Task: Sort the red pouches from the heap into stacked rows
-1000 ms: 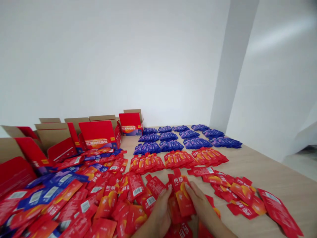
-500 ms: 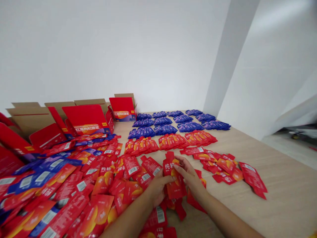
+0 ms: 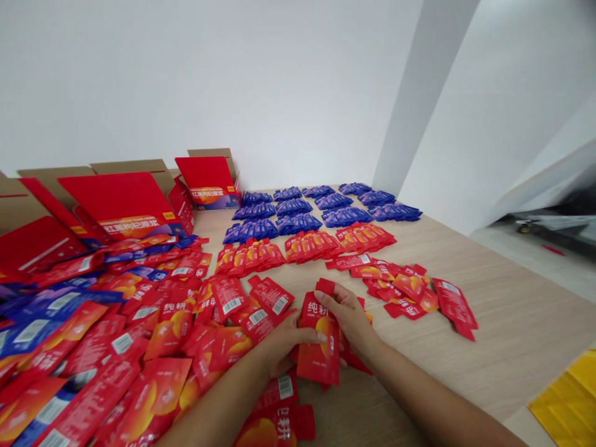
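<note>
Both my hands hold a small stack of red pouches (image 3: 318, 344) just above the wooden table (image 3: 503, 323). My left hand (image 3: 282, 344) grips the stack's left edge, thumb across the front. My right hand (image 3: 351, 320) closes on the right edge near the top notch. A big loose heap of red and blue pouches (image 3: 107, 329) spreads to the left. Neat fanned rows of red pouches (image 3: 307, 247) lie beyond my hands, with blue pouch rows (image 3: 321, 205) behind them.
Open red cardboard boxes (image 3: 125, 202) stand at the back left by the white wall. A loose group of red pouches (image 3: 410, 288) lies to the right. A yellow sheet (image 3: 570, 397) shows at the lower right, past the table edge.
The view has tilted downward, so everything sits higher in frame. My hands have drawn the red pouches together into a squared stack and lifted it slightly.
</note>
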Demonstrator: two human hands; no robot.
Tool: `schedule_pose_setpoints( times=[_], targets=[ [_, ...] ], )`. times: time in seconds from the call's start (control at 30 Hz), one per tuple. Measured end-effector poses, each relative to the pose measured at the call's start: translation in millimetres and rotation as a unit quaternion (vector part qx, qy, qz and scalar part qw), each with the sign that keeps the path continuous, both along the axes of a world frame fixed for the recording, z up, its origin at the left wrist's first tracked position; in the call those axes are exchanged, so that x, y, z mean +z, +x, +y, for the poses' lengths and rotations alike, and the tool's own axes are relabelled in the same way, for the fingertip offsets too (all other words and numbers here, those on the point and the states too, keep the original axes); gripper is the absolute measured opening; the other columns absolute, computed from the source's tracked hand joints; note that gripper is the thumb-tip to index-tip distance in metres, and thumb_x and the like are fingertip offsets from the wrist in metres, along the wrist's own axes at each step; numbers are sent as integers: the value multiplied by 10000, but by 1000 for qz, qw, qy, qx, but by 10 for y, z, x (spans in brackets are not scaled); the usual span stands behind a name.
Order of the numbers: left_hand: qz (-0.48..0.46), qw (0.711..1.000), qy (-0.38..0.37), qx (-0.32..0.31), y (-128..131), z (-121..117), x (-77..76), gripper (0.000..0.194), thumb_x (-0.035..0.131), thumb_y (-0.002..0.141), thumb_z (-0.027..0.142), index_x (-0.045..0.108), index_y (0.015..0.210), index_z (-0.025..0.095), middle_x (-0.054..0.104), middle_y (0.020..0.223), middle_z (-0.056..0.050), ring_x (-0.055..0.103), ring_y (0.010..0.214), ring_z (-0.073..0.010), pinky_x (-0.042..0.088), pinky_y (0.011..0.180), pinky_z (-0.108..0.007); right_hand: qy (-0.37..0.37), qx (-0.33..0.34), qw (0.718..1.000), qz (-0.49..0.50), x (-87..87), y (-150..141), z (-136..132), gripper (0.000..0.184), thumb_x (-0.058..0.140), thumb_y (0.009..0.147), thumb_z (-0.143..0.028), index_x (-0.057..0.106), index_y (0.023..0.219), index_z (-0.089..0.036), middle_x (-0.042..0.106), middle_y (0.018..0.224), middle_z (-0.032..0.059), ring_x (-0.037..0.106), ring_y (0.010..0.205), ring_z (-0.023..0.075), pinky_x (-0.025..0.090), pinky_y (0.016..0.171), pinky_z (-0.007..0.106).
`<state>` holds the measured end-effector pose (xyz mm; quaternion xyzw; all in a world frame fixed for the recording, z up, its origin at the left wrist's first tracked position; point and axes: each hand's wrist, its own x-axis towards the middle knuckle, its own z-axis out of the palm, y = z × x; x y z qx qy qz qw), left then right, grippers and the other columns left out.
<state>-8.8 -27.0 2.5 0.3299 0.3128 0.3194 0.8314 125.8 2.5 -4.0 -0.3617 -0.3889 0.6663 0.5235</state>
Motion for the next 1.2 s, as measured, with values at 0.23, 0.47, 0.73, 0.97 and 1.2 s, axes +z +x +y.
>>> schedule_pose_setpoints(
  times=[0.23, 0.47, 0.73, 0.97, 1.2],
  targets=[
    [-16, 1000, -13, -10, 14, -5, -58, 347, 659, 620, 120, 583, 958, 114, 703, 765, -88, 679, 608, -205, 521, 593, -302, 47, -16, 995, -81, -50, 62, 90, 346, 714, 675, -465, 473, 670, -216, 490, 541, -77, 432, 468, 95, 350, 463, 224],
    [-9, 999, -31, 24, 28, 25, -141, 320, 587, 596, 99, 575, 915, 92, 698, 757, -116, 666, 590, -217, 506, 559, -309, 97, -37, 969, -225, -139, 214, 312, 426, 450, 810, -619, 561, 693, -225, 610, 610, -3, 559, 560, 183, 459, 551, 308],
    [-32, 990, -90, 104, -9, 91, -112, 294, 551, 596, 58, 562, 887, 98, 684, 747, -91, 665, 667, -211, 519, 657, -349, 226, -70, 610, -756, -174, 719, 901, 491, 465, 803, -197, 510, 1279, -85, 557, 1294, 175, 489, 1200, 287, 359, 988, 410],
    [-49, 991, -75, 103, -8, 88, -134, 181, 602, 665, 86, 581, 844, 97, 685, 767, -95, 636, 599, -178, 520, 628, -346, 244, -69, 549, -797, -258, 757, 876, 392, 404, 844, -146, 614, 1174, -155, 633, 1194, 141, 508, 1137, 294, 282, 996, 471],
    [-40, 987, -71, 138, 26, 84, -115, 155, 628, 789, 230, 565, 873, 117, 689, 765, -94, 656, 614, -194, 538, 613, -347, 364, -203, 620, -665, 38, 895, 690, 332, 400, 885, -234, 647, 1100, -176, 667, 1069, 128, 523, 1041, 286, 344, 932, 455]
  ],
)
